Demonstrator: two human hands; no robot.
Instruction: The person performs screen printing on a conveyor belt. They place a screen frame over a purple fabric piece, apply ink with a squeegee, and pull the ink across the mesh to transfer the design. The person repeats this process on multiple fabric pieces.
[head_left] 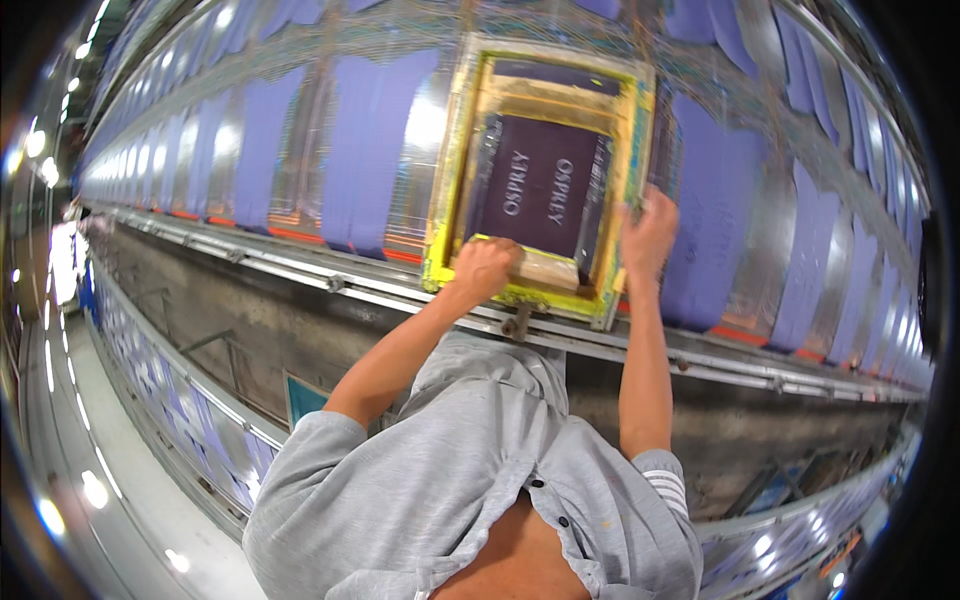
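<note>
A screen printing frame (pixel 441 215), its edges stained yellow, lies on the long table in front of me. Its mesh (pixel 535 185) is dark, with pale lettering showing in two places. Across the near end inside the frame lies a squeegee (pixel 550 268) with a pale wooden handle and a yellow edge. My left hand (pixel 487 268) is closed around the squeegee's left part. On the frame's right side rail, my right hand (pixel 650 237) is slightly blurred, its fingers bent over the outer edge. Purple fabric pieces (pixel 712 210) lie flat on both sides of the frame.
A metal rail (pixel 335 284) with small fittings runs along the table's near edge. More purple pieces (pixel 370 150) lie in rows along the table. Behind me stands another long table (pixel 190 400) with similar pieces, and a pale floor aisle (pixel 110 500) runs at the left.
</note>
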